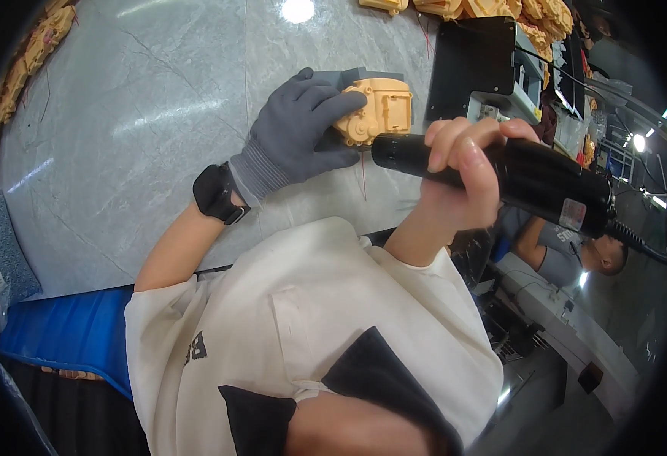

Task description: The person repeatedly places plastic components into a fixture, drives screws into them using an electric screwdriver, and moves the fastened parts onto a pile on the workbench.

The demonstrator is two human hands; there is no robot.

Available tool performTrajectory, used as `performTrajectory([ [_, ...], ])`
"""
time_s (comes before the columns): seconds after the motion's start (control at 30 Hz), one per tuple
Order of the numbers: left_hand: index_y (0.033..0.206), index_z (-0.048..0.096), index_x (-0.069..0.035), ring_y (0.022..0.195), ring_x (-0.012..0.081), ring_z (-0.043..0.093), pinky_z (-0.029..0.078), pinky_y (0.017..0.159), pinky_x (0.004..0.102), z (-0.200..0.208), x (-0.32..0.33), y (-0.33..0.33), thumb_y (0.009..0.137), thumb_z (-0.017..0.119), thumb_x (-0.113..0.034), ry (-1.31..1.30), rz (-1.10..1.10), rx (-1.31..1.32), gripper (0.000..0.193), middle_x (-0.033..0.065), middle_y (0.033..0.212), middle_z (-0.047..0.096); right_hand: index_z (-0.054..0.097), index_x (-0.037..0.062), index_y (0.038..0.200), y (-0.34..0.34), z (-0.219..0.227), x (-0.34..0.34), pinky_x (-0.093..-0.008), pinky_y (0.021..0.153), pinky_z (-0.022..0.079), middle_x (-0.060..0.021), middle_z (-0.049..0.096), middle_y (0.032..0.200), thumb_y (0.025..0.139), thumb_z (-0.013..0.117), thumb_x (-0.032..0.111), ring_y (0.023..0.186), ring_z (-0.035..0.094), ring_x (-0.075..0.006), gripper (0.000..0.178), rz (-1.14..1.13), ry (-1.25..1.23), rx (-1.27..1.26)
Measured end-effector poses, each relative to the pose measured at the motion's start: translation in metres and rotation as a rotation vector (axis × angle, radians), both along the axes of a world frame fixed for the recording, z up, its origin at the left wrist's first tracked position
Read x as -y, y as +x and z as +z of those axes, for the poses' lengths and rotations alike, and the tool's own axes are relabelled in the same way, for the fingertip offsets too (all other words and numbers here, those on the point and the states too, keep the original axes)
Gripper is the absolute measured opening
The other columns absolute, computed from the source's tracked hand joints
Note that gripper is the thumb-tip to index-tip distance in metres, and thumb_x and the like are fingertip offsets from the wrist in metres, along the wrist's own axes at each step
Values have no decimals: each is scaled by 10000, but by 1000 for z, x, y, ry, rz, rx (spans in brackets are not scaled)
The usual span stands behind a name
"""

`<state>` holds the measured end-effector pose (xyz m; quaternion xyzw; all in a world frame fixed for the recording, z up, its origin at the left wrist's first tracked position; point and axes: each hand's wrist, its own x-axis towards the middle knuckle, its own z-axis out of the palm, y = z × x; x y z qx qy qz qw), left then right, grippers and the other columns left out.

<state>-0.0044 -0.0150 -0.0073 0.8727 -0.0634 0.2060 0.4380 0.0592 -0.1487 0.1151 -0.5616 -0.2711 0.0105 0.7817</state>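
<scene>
My left hand (pixel 295 125), in a grey knit glove, is closed on the left side of a yellow-orange plastic housing (pixel 389 100) with round and rectangular mouldings. The housing sits against a dark grey block (pixel 339 78) on the table. My bare right hand (pixel 466 163) grips a black corded electric screwdriver (pixel 550 182), held sideways. Its front end points left at the lower edge of the housing; whether the tip touches a screw is hidden. A thin red wire (pixel 364 178) hangs below the housing.
Along the left edge of the grey marble-look table (pixel 143 91) lies a row of similar housings (pixel 33 57). More housings (pixel 493 9) are at the far right, beyond a black-topped box (pixel 470 64). A blue bin (pixel 75 330) stands lower left. Another person (pixel 558 243) sits at right.
</scene>
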Motion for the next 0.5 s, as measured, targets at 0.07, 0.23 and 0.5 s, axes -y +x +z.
performTrajectory([
  [0.07, 1175, 497, -165, 988, 271, 513, 336, 1008, 460, 0, 4, 1, 630, 750, -343, -48, 23, 10, 627, 68, 1008, 557, 359, -11, 1088, 1, -1, -1, -330, 485, 418, -82, 468, 564, 698, 510, -32, 454, 468, -174, 418, 7, -5, -18],
  [0.23, 1155, 487, -162, 985, 265, 511, 333, 1005, 467, 0, 7, 3, 625, 755, -344, -70, 37, 6, 622, 64, 1003, 557, 363, -10, 1083, 5, -1, 1, -322, 480, 412, -81, 462, 563, 702, 499, -32, 454, 462, -174, 405, 8, 25, 21],
  [0.5, 1153, 471, -146, 971, 264, 516, 334, 1000, 471, -1, 8, 4, 629, 754, -326, -73, 47, 46, 622, 66, 990, 557, 361, -11, 1082, 9, 0, 4, -332, 473, 410, -83, 462, 565, 700, 497, -32, 456, 463, -176, 406, 38, 19, 39],
])
